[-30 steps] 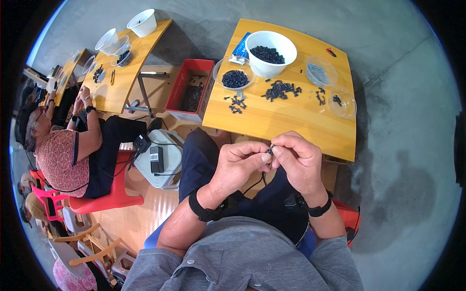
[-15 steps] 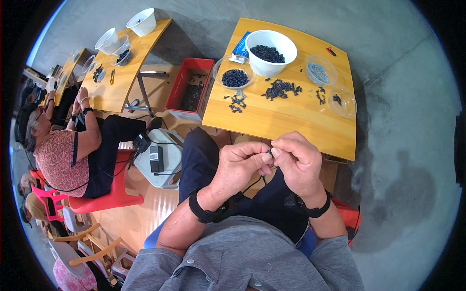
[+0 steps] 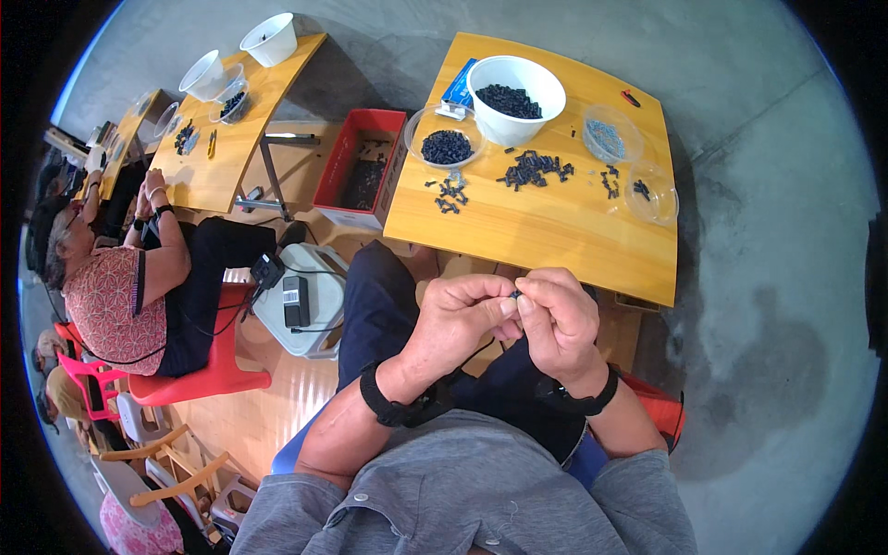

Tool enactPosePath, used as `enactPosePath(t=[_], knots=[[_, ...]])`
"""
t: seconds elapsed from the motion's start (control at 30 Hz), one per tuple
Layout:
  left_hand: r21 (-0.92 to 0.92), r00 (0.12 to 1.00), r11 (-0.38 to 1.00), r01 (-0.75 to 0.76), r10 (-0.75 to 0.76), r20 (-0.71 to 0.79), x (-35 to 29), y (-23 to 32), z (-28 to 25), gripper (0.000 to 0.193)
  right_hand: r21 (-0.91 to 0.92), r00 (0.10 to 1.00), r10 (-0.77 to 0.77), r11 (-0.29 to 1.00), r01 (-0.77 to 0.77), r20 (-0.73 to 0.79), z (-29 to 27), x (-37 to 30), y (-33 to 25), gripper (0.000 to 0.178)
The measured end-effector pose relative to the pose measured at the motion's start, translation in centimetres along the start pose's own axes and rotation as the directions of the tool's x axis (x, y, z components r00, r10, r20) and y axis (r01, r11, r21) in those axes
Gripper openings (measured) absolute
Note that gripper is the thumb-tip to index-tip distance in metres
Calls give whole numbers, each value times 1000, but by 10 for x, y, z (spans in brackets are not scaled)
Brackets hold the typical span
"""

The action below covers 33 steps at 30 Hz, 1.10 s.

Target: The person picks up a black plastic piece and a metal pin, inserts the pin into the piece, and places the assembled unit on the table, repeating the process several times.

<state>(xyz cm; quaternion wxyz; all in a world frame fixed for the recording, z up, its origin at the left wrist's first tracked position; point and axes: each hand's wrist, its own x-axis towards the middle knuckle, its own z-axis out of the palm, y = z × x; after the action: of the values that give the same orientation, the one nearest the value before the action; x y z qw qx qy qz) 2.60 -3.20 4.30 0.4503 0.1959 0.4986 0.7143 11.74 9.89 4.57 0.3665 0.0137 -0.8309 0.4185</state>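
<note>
My left hand (image 3: pixel 455 319) and my right hand (image 3: pixel 558 319) meet above my lap, just off the near edge of the yellow table (image 3: pixel 527 236). Both pinch a small dark piece (image 3: pixel 516 294) between thumbs and fingertips; the fingers hide most of it. On the table beyond lies a loose pile of small black plastic pieces (image 3: pixel 535 170). A white bucket (image 3: pixel 518 69) behind the pile holds many more like them. Left of that, a clear bowl (image 3: pixel 427 125) is also filled with black pieces, and several small parts (image 3: pixel 450 194) are scattered in front of it.
At the table's right stand a clear tub (image 3: pixel 634 129) of small silvery-blue parts and a clear shallow dish (image 3: pixel 661 205). A red box (image 3: pixel 344 153) sits on the floor to the left, near a grey stool (image 3: pixel 301 340) with a black adapter. Another person (image 3: pixel 120 296) works at the left table.
My right hand has turned slightly and dropped a little, its wrist coming inward. My left hand stays nearly still, and the small dark piece remains between the fingertips.
</note>
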Motion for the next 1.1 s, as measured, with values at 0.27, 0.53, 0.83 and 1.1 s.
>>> enactPosePath(t=[0.27, 0.53, 0.83, 1.1], knots=[[-63, 1000, 998, -11, 9, -28, 0, 3, 5, 11, -55, 999, -51, 997, 52, 17, -4, 5, -1, 12], [-74, 1000, 997, -29, 29, -3, 4, 9, 7, 12, 293, 952, 288, 906, -305, 101, -14, 3, 2, 14], [23, 993, 993, -114, 115, -36, 7, 1, 1, 9, 549, 649, 606, 381, -744, 459, -18, 4, 8, 48], [72, 984, 981, -180, 180, 7, 8, 1, 3, 8, 497, 476, 427, 69, -865, 769, -15, 4, 22, 62]])
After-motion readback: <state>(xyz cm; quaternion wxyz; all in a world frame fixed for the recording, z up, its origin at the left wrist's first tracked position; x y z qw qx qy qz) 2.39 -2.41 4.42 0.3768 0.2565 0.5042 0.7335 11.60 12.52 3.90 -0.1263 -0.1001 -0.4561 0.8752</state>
